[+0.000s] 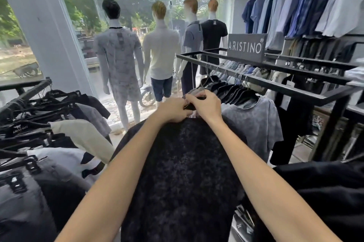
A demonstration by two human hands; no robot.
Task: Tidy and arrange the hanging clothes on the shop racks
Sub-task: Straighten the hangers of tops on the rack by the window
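I am holding a dark mottled T-shirt [183, 173] up in front of me, and its body is hanging down between my two forearms. My left hand [173, 111] is gripping the neckline with its fingers curled in, and my right hand [204, 104] is pinching the same neckline from the other side, thumb and fingertips pressed together on the fabric; the two hands are touching. Something dark is sitting between them at the collar, and I cannot tell whether it is a hanger. The collar is lying just beside the near end of the black metal rack [256, 82], at the left end of its front rail, where a row of dark shirts [234, 92] is hanging close together. I cannot tell whether my shirt is hooked on that rail. A grey washed T-shirt [254, 121] is hanging just to the right of my right wrist. An ARISTINO sign [246, 47] is standing on the far rail of the rack. To my left a second rack [25, 94] is carrying black, cream and grey clothes. Four mannequins [161, 49] are standing at the shop window beyond, and blue shirts [295, 5] are hanging along the wall at upper right.
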